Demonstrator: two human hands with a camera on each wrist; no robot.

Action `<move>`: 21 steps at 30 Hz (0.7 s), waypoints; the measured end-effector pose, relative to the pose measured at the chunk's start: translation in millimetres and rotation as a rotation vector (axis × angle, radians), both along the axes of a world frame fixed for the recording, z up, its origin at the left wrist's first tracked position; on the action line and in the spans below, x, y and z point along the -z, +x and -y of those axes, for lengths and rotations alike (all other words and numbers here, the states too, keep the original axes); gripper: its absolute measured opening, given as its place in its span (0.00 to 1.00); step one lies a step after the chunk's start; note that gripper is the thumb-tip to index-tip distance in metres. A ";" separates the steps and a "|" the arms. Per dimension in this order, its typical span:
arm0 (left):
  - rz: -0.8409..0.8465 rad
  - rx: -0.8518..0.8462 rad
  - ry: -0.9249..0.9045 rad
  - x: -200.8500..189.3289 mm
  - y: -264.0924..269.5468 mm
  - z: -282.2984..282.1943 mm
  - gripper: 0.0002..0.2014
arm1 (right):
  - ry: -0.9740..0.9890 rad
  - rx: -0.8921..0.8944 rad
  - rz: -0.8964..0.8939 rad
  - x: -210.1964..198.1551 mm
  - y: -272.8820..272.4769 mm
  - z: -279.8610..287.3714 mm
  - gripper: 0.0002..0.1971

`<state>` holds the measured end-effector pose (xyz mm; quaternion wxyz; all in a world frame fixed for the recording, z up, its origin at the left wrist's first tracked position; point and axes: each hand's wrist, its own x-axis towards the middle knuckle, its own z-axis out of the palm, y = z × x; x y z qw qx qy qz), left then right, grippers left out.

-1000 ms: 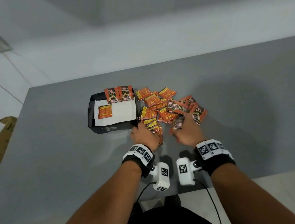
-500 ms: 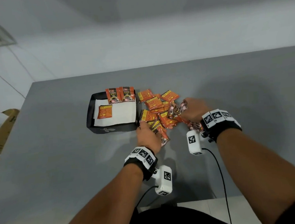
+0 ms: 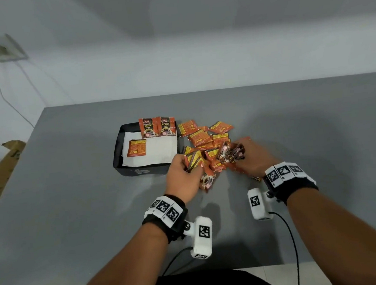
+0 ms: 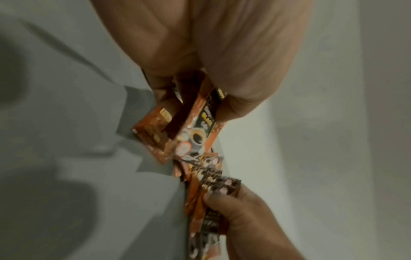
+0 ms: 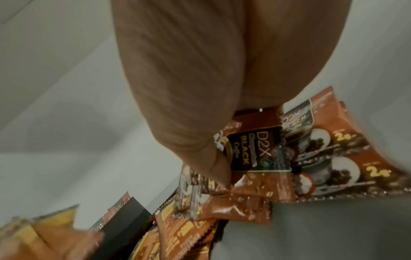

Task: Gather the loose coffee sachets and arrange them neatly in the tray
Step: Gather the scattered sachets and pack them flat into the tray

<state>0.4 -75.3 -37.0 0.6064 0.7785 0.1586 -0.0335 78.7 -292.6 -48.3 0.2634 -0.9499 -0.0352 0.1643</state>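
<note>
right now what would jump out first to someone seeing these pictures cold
First the bright orange heap of coffee sachets on the grey table, just right of the black tray. Both hands are in it: the left hand grips a few sachets at the near edge, and the right hand holds a fanned bunch above the heap. In the tray, two sachets stand against the far wall and one lies flat on the white liner.

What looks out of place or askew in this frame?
One orange coffee sachet lies flat and tilted on the white liner of the black tray, while two orange sachets stand upright against its far wall.
</note>
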 end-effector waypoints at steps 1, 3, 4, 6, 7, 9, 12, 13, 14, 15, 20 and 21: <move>0.008 -0.020 -0.043 -8.0 2.6 -5.6 0.10 | 0.000 0.011 -0.007 -2.5 -2.1 1.4 0.09; 0.044 -0.046 -0.122 -25.2 9.4 -21.0 0.11 | -0.015 0.034 -0.014 -11.2 -7.5 2.4 0.15; 0.069 -0.045 -0.154 -36.1 13.8 -29.8 0.10 | -0.021 0.060 -0.008 -18.4 -9.6 2.8 0.18; 0.108 -0.040 -0.204 -56.1 25.9 -54.5 0.10 | 0.050 0.156 0.016 -39.6 -11.6 -5.3 0.15; 0.129 -0.039 -0.191 -65.5 32.6 -69.1 0.10 | 0.098 0.187 0.032 -52.4 -12.4 -13.2 0.14; 0.165 -0.030 -0.063 -77.3 48.2 -100.0 0.08 | 0.207 0.171 0.107 -78.3 -12.3 -37.0 0.12; 0.161 0.115 0.187 -85.1 67.5 -141.7 0.09 | 0.333 0.078 0.079 -103.6 -8.8 -92.5 0.11; 0.156 0.189 0.309 -86.6 71.2 -151.2 0.09 | 0.349 0.044 0.076 -106.2 -6.7 -112.8 0.11; 0.150 0.265 0.452 -84.6 74.1 -159.3 0.10 | 0.341 0.011 0.096 -105.0 -3.6 -133.4 0.11; 0.145 0.352 0.591 -80.8 75.9 -165.4 0.11 | 0.319 -0.028 0.127 -104.4 -2.2 -153.8 0.11; 0.087 0.724 0.949 -48.1 78.0 -179.0 0.16 | -0.026 -0.270 0.114 -64.5 0.8 -214.3 0.04; 0.087 0.758 0.947 -43.1 77.3 -179.7 0.13 | -0.102 -0.309 0.114 -57.0 -0.7 -218.2 0.05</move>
